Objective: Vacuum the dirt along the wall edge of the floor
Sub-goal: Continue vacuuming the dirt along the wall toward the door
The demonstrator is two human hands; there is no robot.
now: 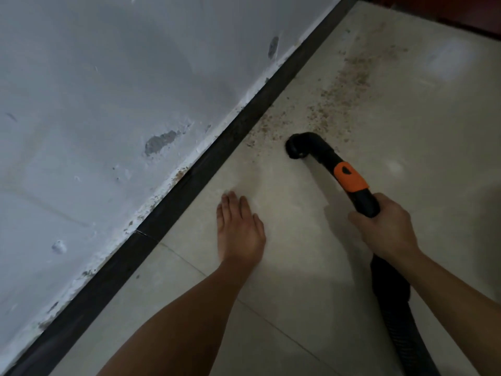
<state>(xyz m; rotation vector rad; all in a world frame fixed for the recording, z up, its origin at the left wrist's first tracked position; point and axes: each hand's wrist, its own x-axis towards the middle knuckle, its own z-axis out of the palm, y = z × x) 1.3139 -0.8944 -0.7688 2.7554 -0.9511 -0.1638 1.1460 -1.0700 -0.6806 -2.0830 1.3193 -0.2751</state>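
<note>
Where the brown, gritty dirt lay scattered over the pale beige tiled floor, it formed a loose band running beside the dark skirting strip at the foot of the wall, thickest a little way out from the strip. The black, curved plastic vacuum nozzle sat with its round mouth turned down at the near end of that band, close to the skirting strip but apart from it, with specks of dirt just beside it. Behind the bend, an orange collar wrapped the black tube. The right hand gripped the tube just below that collar, its fingers curled round it, and the black ribbed hose ran back under the right forearm. The left hand lay flat and empty, fingers straight, palm toward the floor between the nozzle and the skirting strip; whether it touched the tile could not be told. Above the strip rose the white painted wall, chipped in grey patches and flaking along its bottom edge. A thin grout line crossed the floor beneath both forearms.
</note>
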